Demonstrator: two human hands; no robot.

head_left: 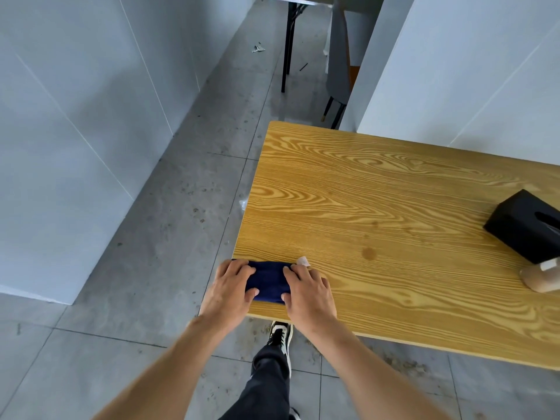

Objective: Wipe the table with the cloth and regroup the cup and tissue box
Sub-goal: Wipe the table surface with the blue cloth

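Pressing down at the near left corner of the table [394, 192], I have both hands flat on the dark blue cloth [268, 281]: my left hand [231, 287] covers its left end, my right hand [307, 294] its right end, fingers spread rather than clenched, with the folded cloth showing between them. A small white scrap [303, 261] lies just past my right fingertips. Farther right, the cup [542, 275] lies beside the black tissue box [527, 225], nearly touching it. I can read no writing on either.
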